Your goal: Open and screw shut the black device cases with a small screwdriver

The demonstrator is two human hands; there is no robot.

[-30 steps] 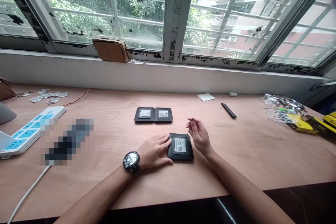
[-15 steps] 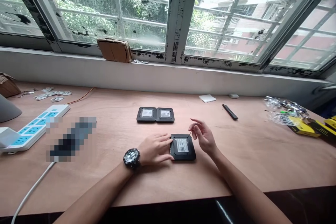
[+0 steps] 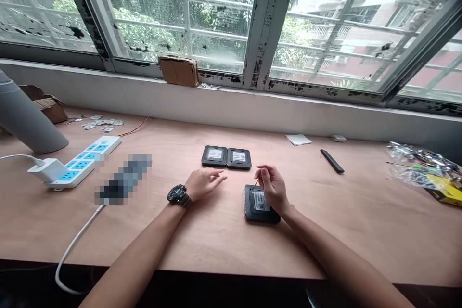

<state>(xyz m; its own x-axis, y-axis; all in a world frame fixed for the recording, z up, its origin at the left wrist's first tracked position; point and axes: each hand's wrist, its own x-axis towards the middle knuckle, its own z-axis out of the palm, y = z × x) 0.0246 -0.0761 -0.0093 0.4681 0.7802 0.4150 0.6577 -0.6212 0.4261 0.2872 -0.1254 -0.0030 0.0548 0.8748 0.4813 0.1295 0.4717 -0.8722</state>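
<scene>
Thumb and fingers of the right hand (image 3: 273, 187) pinch a thin tool (image 3: 256, 183), its shaft slanting down to the far edge of a black case (image 3: 257, 207); we cannot tell whether the tip makes contact. We find this case flat on the wooden table (image 3: 209, 245), label side up, its right part partly covered by the right hand.

We record the left hand (image 3: 202, 184) to the left of the case and apart from it, fingers partly extended, with nothing seen in its grasp. Its wrist bears a black watch (image 3: 178, 194).

Farther back, we note a left labelled case (image 3: 214, 156) and a right labelled case (image 3: 238, 158), side by side. We also log a black bar (image 3: 332, 161) toward the right and a white power strip (image 3: 84, 166) at left.
</scene>
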